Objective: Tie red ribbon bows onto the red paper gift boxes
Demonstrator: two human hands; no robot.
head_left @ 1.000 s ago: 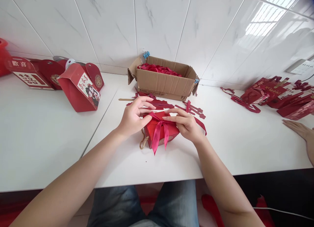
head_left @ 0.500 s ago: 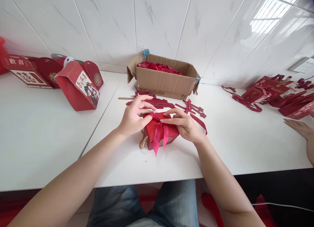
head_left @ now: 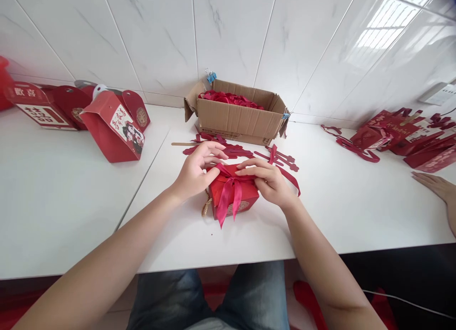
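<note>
Red cardboard gift box (head_left: 249,195) with a round gold emblem sits on the white desk (head_left: 320,216), near its front edge, straight before the seated person. A glossy crimson satin ribbon bow (head_left: 231,179) lies across its top, two tails hanging down the front. A twisted gold cord (head_left: 205,207) loops out on the box's left side.

Both bare hands are at the bow. The left hand (head_left: 198,170) is curved and partly spread, its thumb at the bow's left loop; I cannot tell whether it pinches the satin. The right hand (head_left: 270,180) arches over the right side, fingertips against the ribbon, its thumb hidden from me, so its grip is unclear too.

Just behind the box lie flat dark-red strips (head_left: 231,151), some with flower-shaped ends. Beyond them, by the white tiled wall (head_left: 235,35), stands an open brown cardboard carton (head_left: 237,121) holding a heap of crimson ribbon (head_left: 231,99). Peaked red printed boxes (head_left: 101,130) stand far left. On the far right are red bags with ribbon handles (head_left: 388,137), and another person's hand (head_left: 433,186) rests flat on the desk.
</note>
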